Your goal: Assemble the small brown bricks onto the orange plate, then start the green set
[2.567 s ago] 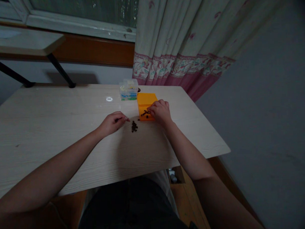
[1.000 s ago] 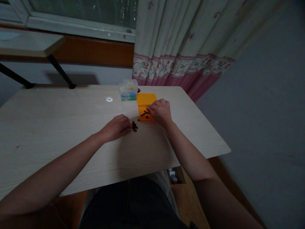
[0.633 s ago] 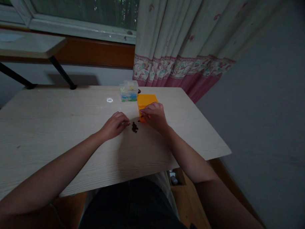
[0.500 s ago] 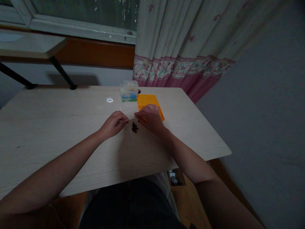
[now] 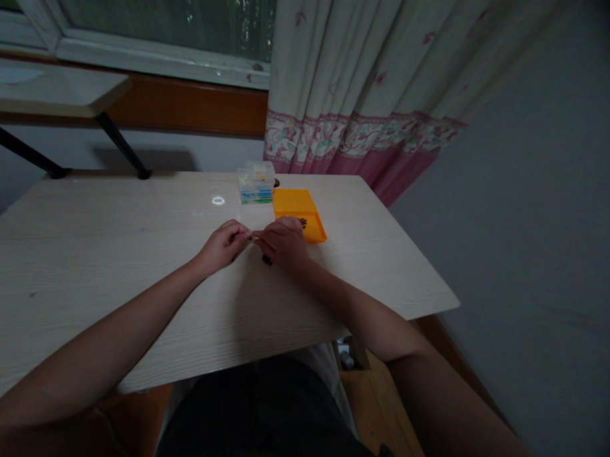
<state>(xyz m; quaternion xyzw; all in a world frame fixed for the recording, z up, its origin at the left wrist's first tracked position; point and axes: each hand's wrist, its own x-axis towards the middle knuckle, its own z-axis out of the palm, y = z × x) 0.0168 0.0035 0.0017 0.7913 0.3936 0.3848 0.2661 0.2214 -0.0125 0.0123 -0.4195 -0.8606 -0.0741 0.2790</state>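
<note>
My left hand (image 5: 226, 246) is closed in a pinch over the table, its fingertips meeting those of my right hand (image 5: 284, 244). Whatever lies between the fingertips is too small to make out. My right hand is closed too, its fingers together and pointing left. Just below it lies a small pile of dark brown pieces (image 5: 267, 260), partly covered by the hand. Behind the right hand is an open orange box (image 5: 315, 229) with its lid folded back. More dark pieces (image 5: 303, 223) sit inside it.
A clear plastic case (image 5: 256, 183) with blue and green contents stands behind the orange box, a small dark object (image 5: 276, 183) beside it. The pale wooden table (image 5: 111, 262) carries a raised shelf (image 5: 55, 90) on black legs at back left. A patterned curtain (image 5: 340, 87) hangs behind.
My right hand has moved left until its fingertips meet my left hand's. This uncovers dark pieces in the orange box and covers more of the pile on the table.
</note>
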